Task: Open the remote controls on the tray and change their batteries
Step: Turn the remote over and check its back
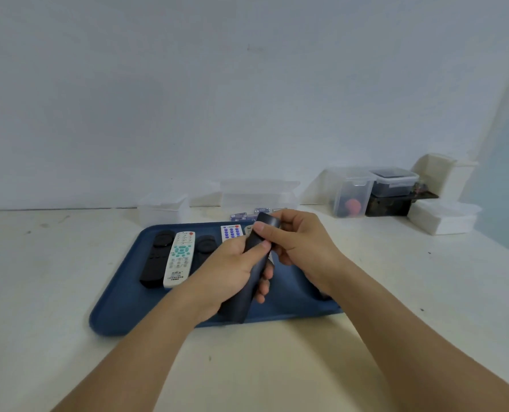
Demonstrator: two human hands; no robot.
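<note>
Above the blue tray (119,304) I hold a long black remote (241,298) with its plain back toward me. My left hand (232,272) grips its lower body, thumb pressed on the back. My right hand (295,236) pinches its upper end, thumb on top. On the tray lie a black remote (155,260), a white remote with teal buttons (179,258), another black remote (204,248) and a white remote with purple buttons (231,232), partly hidden by my hands. Several batteries (247,215) lie behind the tray.
Clear plastic boxes (259,194) and a small tub (161,208) stand against the wall behind the tray. At the back right are a clear container (351,193), a dark-filled box (394,182) and white tubs (443,218). The pale table (54,278) extends left and right.
</note>
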